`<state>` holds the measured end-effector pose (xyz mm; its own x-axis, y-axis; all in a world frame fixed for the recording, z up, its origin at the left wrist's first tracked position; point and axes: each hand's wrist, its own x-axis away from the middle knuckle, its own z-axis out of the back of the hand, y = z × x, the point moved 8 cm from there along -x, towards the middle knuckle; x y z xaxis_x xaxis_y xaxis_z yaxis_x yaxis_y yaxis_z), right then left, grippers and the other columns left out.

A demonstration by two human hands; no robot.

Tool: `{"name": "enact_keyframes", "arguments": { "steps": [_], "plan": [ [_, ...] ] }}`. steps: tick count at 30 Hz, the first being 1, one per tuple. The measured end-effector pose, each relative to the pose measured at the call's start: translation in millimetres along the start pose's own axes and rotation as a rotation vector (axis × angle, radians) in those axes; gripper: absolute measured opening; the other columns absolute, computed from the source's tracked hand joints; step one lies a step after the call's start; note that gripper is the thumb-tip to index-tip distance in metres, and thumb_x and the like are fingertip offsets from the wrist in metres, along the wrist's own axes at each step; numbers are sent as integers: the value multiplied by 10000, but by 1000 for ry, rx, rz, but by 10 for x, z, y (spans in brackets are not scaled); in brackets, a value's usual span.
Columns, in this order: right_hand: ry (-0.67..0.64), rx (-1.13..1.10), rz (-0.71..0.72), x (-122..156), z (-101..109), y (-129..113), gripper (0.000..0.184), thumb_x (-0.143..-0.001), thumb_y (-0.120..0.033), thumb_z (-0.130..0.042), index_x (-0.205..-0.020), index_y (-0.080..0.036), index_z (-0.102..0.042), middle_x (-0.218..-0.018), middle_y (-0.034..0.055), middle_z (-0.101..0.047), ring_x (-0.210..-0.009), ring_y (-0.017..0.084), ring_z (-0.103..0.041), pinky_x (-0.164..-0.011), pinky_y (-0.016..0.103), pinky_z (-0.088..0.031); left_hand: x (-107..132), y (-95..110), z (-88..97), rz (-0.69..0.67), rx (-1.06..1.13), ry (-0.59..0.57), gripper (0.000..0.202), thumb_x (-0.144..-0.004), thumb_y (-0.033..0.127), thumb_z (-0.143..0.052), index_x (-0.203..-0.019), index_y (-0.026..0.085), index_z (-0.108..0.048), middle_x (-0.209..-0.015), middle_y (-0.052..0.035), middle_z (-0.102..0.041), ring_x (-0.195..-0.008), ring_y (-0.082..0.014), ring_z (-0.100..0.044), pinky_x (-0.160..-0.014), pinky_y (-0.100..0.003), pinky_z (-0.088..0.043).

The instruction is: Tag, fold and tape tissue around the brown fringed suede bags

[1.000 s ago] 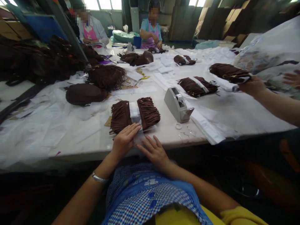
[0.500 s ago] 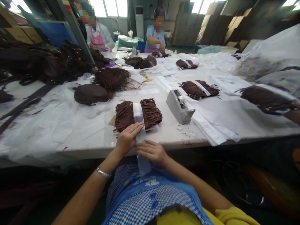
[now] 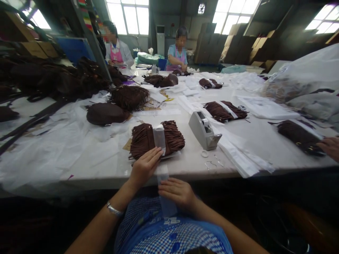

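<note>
Your fringed bag (image 3: pixel 141 141) lies at the middle of the tabletop's (image 3: pixel 255 135) near edge, with a clear strip (image 3: pixel 159 137) across its centre. Your left hand (image 3: pixel 147 164) rests on the bag's near side, fingers straight and close together over the strip. Your right hand (image 3: pixel 178 192) lies lower, just off the near edge, its fingers narrow across a length of strip in front of your apron (image 3: pixel 182 231). You can't tell whether either hand pinches it. Just right of the bag stands a tape dispenser (image 3: pixel 200 128); toward the tabletop's right end, another person's hand (image 3: pixel 330 146) touches a dark bag (image 3: pixel 296 134).
</note>
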<state>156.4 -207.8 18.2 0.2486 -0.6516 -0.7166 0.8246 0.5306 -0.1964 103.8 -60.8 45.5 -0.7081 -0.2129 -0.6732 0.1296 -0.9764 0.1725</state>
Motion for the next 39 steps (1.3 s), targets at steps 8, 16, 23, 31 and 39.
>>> {"name": "enact_keyframes", "arguments": {
  "steps": [8, 16, 23, 31, 39],
  "plan": [
    [14, -27, 19, -9, 72, -20, 208, -982, -173, -521, -1094, -170, -696, -1083, 51, -759, -1107, 154, -680, -1032, 324, -519, -1, 31, 25, -25, 4, 22, 485, -946, 146, -553, -1419, 230, -489, -1342, -82, -634, -1240, -217, -599, -1041, -398, -530],
    [8, -53, -13, 6, 80, -10, 199, -974, -167, -532, -1081, -166, -700, -1064, 57, -763, -1120, 147, -672, -1034, 311, -511, 2, 31, 20, -26, -16, 29, 484, -951, 132, -533, -1423, 228, -488, -1337, -80, -637, -1241, -218, -599, -1044, -403, -528],
    [-51, -95, 79, 30, 92, -223, 188, -974, -178, -540, -1086, -143, -686, -1092, 58, -755, -1119, 134, -670, -1047, 303, -497, -45, -69, -31, 35, -35, 6, 442, -965, 164, -512, -1403, 219, -517, -1322, -88, -648, -1234, -232, -604, -1052, -426, -516],
    [-72, -73, 76, -41, 312, -232, 205, -986, -186, -524, -1114, -168, -682, -1103, 55, -752, -1119, 150, -673, -1028, 306, -523, -26, -37, -9, 9, -106, 36, 366, -951, 155, -548, -1314, 184, -578, -1236, -93, -696, -1125, -223, -667, -1025, -404, -525],
    [-108, -122, 67, -476, 669, -103, 267, -956, -143, -558, -1207, -148, -649, -1124, 78, -743, -1119, 171, -675, -1002, 314, -545, 18, 16, 25, 10, -129, 67, 362, -945, 177, -573, -1307, 187, -567, -1179, -75, -719, -1067, -214, -682, -1013, -385, -528]
  ]
}}
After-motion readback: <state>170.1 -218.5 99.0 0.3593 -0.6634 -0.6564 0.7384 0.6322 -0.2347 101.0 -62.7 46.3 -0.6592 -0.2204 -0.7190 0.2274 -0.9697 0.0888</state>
